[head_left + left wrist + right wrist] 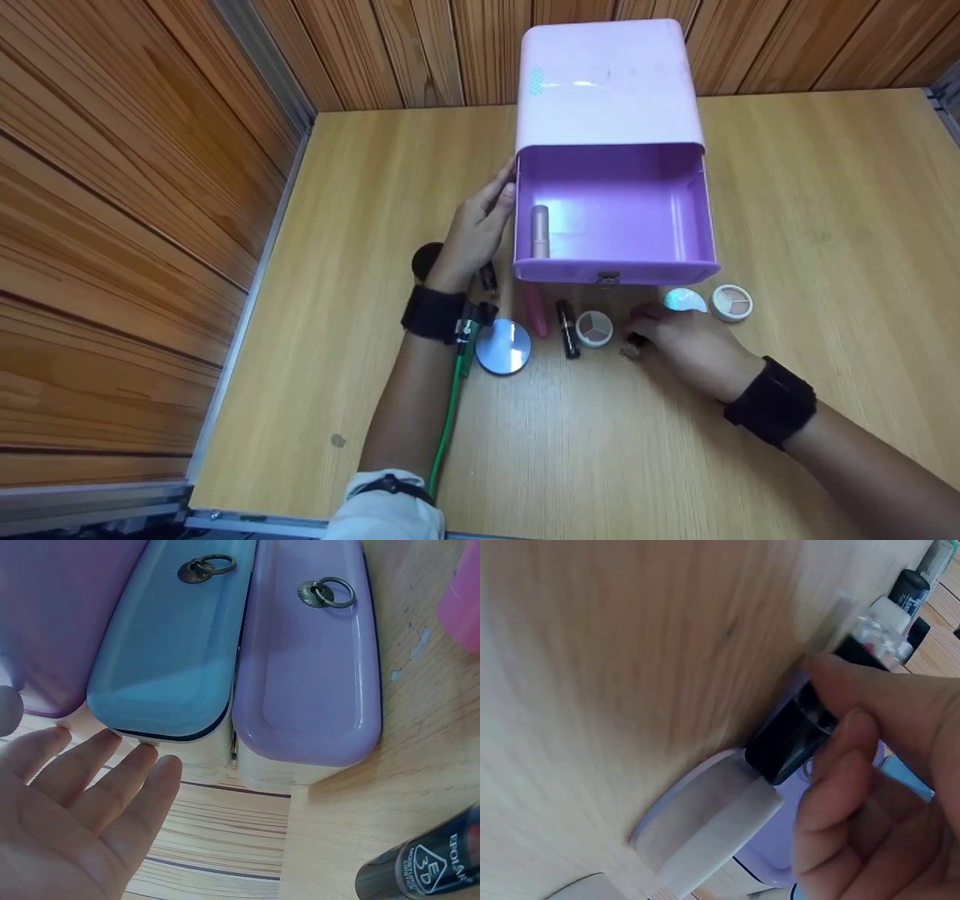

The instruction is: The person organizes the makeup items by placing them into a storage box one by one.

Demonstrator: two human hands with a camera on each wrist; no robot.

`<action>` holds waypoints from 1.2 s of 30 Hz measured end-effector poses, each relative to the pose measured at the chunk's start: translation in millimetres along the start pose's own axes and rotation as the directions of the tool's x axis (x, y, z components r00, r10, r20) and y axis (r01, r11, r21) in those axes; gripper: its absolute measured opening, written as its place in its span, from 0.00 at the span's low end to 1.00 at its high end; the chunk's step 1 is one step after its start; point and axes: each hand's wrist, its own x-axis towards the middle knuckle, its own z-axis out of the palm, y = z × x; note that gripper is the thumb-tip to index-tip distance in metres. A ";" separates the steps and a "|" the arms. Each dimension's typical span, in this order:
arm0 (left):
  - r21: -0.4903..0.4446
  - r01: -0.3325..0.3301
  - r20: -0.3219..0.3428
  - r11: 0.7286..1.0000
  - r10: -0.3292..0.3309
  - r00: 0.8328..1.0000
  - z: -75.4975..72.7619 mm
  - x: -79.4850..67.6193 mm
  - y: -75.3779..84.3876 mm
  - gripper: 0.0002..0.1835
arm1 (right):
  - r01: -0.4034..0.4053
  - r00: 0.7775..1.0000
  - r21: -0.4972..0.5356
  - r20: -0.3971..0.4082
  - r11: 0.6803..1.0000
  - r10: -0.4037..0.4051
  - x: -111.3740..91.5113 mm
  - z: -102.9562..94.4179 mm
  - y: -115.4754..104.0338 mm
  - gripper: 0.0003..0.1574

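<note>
A pink drawer box stands at the back, its purple top drawer pulled out. A pale pink tube lies inside that drawer, at its left. My left hand rests against the box's left side; its fingers are extended in the left wrist view, near a blue drawer. In front of the box, at right, my right hand pinches a small black cosmetic tube between thumb and fingers, low over the table. Part of the tube is hidden by the fingers.
Before the box lie a blue round compact, a pink tube, a black tube and a three-pan palette. Another palette and a shiny round case sit at right. A black round item is beyond the left wrist.
</note>
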 end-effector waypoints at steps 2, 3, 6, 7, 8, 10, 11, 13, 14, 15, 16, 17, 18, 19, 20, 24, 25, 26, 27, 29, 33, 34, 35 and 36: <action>0.000 0.007 -0.004 1.000 -0.007 1.000 0.2 1.6 -6.0 0.28 | -0.012 1.000 -0.015 0.003 1.000 0.012 -2.2 -2.2 -3.2 0.15; 0.002 0.008 -0.007 1.000 -0.008 1.000 0.2 1.9 -7.6 0.28 | -0.017 1.000 -0.021 0.002 1.000 0.017 -2.8 -3.8 -5.2 0.16; 0.003 0.000 -0.006 1.000 0.000 1.000 -0.2 1.8 -9.8 0.29 | -0.005 1.000 -0.048 -0.022 0.999 0.004 -2.5 -10.8 -12.6 0.18; 0.007 -0.004 -0.006 1.000 0.004 1.000 -0.6 1.7 -10.2 0.29 | 0.004 1.000 -0.047 -0.030 0.999 -0.005 -1.6 -13.8 -15.4 0.18; 0.011 -0.005 -0.005 1.000 0.005 1.000 -1.0 1.7 -10.2 0.29 | 0.017 0.999 -0.045 -0.038 0.999 -0.019 -0.2 -16.9 -18.1 0.17; 0.010 -0.015 -0.004 1.000 0.015 1.000 -1.8 1.8 -10.1 0.29 | 0.049 0.997 -0.039 -0.059 0.998 -0.051 3.7 -23.5 -23.4 0.16; 0.013 -0.021 -0.004 1.000 0.021 1.000 -2.2 1.8 -10.1 0.29 | 0.064 0.995 -0.041 -0.070 0.997 -0.067 5.9 -26.7 -25.8 0.15; 0.012 -0.030 -0.002 0.999 0.030 1.000 -2.9 1.8 -10.3 0.29 | 0.090 0.991 -0.033 -0.093 0.995 -0.092 11.2 -33.2 -30.5 0.15; 0.007 -0.031 -0.001 0.999 0.031 1.000 -3.1 1.8 -10.4 0.29 | 0.100 0.989 -0.029 -0.105 0.995 -0.103 13.9 -36.2 -32.9 0.14; 0.003 -0.037 0.000 0.999 0.037 0.999 -3.2 1.9 -10.6 0.29 | 0.108 0.987 -0.022 -0.115 0.994 -0.110 16.5 -39.2 -35.0 0.14; 0.000 -0.037 0.001 0.999 0.037 0.999 -3.2 1.7 -10.6 0.30 | 0.116 0.985 -0.009 -0.125 0.993 -0.116 19.1 -42.0 -37.2 0.15; -0.001 -0.035 0.000 0.999 0.035 0.999 -3.2 1.5 -10.5 0.30 | 0.125 0.983 0.003 -0.132 0.992 -0.124 21.7 -44.9 -39.2 0.16; -0.002 -0.036 -0.001 0.999 0.036 0.999 -3.2 1.5 -10.8 0.30 | 0.134 0.981 0.015 -0.142 0.991 -0.131 24.3 -47.7 -41.1 0.17; -0.004 -0.038 -0.001 0.999 0.038 0.999 -3.3 1.7 -11.3 0.30 | 0.141 0.979 0.025 -0.151 0.990 -0.136 26.6 -50.3 -42.8 0.18; -0.004 -0.035 -0.001 0.999 0.035 0.999 -3.2 0.4 -6.9 0.30 | 0.146 0.978 0.035 -0.157 0.989 -0.139 28.8 -53.0 -44.1 0.18; 0.008 -0.029 0.005 1.000 0.029 1.000 -3.3 -6.6 13.6 0.27 | 0.164 0.972 0.105 -0.187 0.981 -0.142 37.6 -63.4 -49.1 0.20; 0.010 -0.022 0.010 1.000 0.022 1.000 -2.7 -8.4 19.4 0.27 | 0.163 0.973 0.133 -0.189 0.978 -0.136 39.6 -66.8 -50.4 0.20; 0.011 -0.017 0.013 1.000 0.017 1.000 -2.1 -10.3 25.2 0.26 | 0.165 0.972 0.166 -0.192 0.972 -0.132 41.8 -70.6 -51.8 0.21; 0.012 -0.015 0.014 1.000 0.015 1.000 -1.4 -10.5 26.2 0.26 | 0.169 0.972 0.199 -0.195 0.965 -0.129 44.3 -74.8 -53.2 0.22; 0.016 -0.011 0.016 1.000 0.011 1.000 0.1 -9.8 27.0 0.26 | 0.156 0.976 0.270 -0.192 0.950 -0.105 49.7 -84.9 -56.3 0.25; 0.018 -0.007 0.017 1.000 0.006 1.000 2.3 -7.7 28.5 0.26 | 0.115 0.980 0.358 -0.191 0.926 -0.048 63.0 -105.1 -59.8 0.35; 0.018 -0.009 0.017 1.000 0.009 1.000 2.8 -7.2 28.9 0.26 | 0.104 0.980 0.366 -0.196 0.925 -0.033 66.7 -109.1 -60.1 0.37; 0.014 -0.012 0.017 1.000 0.012 1.000 3.3 -6.8 29.1 0.26 | 0.098 0.978 0.367 -0.205 0.925 -0.023 70.4 -112.3 -60.2 0.38; 0.011 -0.014 0.018 1.000 0.014 1.000 3.7 -6.6 29.2 0.26 | 0.089 0.977 0.364 -0.215 0.927 -0.009 74.3 -114.9 -60.3 0.39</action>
